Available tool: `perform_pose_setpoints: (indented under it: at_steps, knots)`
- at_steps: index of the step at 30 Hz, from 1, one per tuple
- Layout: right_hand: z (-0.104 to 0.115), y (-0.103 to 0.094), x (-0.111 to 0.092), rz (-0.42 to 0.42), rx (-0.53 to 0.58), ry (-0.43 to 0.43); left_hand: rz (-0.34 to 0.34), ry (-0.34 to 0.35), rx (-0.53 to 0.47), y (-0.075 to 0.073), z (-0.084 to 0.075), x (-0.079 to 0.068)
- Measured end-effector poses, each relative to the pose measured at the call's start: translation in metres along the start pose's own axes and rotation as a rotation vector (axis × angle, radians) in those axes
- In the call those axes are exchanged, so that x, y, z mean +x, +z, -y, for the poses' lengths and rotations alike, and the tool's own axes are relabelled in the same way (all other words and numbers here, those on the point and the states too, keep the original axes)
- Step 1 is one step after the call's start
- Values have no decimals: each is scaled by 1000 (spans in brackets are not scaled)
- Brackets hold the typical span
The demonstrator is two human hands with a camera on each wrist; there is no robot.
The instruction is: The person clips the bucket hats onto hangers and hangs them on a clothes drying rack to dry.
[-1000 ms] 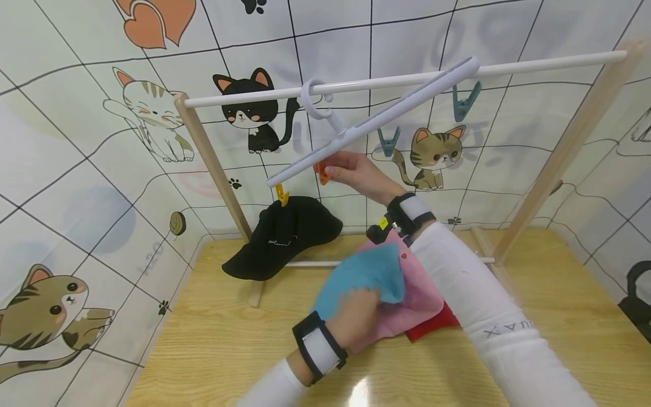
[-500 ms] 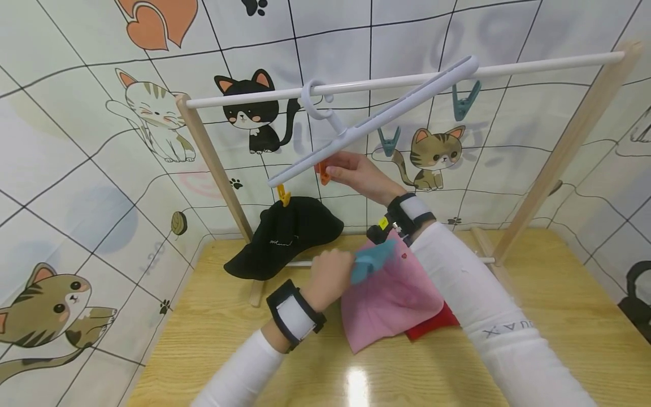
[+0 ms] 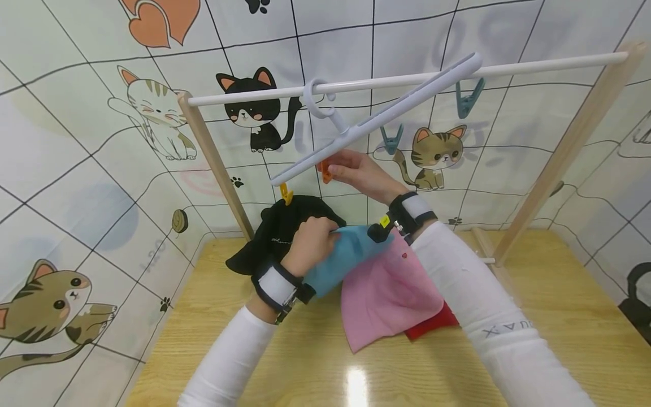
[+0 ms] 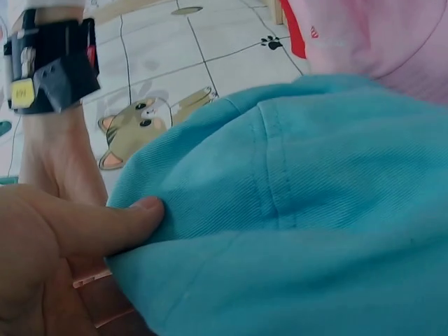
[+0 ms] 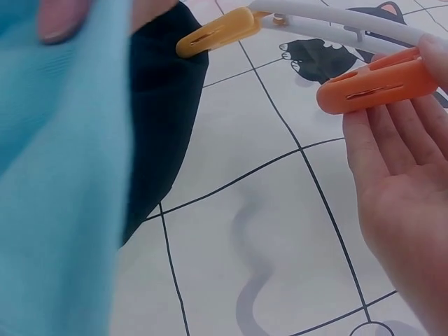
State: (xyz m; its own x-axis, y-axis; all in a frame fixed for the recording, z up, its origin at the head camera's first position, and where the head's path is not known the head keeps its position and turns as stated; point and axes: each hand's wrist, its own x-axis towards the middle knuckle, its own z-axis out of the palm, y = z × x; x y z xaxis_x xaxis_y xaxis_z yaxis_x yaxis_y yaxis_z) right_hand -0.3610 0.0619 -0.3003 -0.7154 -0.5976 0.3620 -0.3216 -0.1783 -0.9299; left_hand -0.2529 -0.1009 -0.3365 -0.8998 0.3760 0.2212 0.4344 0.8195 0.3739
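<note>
At the far left of the head view, a white wall [image 3: 76, 226] printed with cartoon cats and black grid lines runs down to a wood-grain table [image 3: 193, 328]. Left of centre, a black bucket hat [image 3: 261, 243] hangs from a yellow clip [image 3: 287, 195] at the lower left end of a pale lilac clothes hanger [image 3: 376, 117]. Partly covering that hat in the head view is the left hand [image 3: 311, 244], its thumb and fingers pinching the edge of a light-blue fabric hat [image 3: 348, 257] in the centre of the frame; the left wrist view shows the stitched seams of this hat. Just above centre, the right hand [image 3: 363, 176] grasps an orange clip [image 3: 326, 171] between thumb and fingers, below the tilted hanger; whether the clip is fastened to it, I cannot tell. In the lower centre, pink fabric [image 3: 391, 299] with a small red heart lies over red fabric [image 3: 432, 324]. Upper right of centre, a teal clip [image 3: 391, 138] and a second teal clip [image 3: 469, 99] sit below the hanger's right half. The hanger hooks over a white rod [image 3: 544, 65], which reaches a wooden post [image 3: 564, 152] at right.
</note>
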Motion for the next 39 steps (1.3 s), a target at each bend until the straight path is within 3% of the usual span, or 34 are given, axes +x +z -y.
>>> perform_pose_setpoints:
  at_steps: [9,16,25,33,39]
  knots:
    - [0,-1,1,-1,60,23,-12,-45,-97,-16,8,10]
    - [1,-1,1,-14,90,65,-60,-44,-143,-27,15,20]
    - [4,0,0,-8,126,74,-127,-84,-159,-26,27,31]
    - [6,-2,2,-3,67,81,-232,-92,-217,-25,29,40]
    - [6,-3,7,-7,-18,42,-241,-108,-224,-26,25,45]
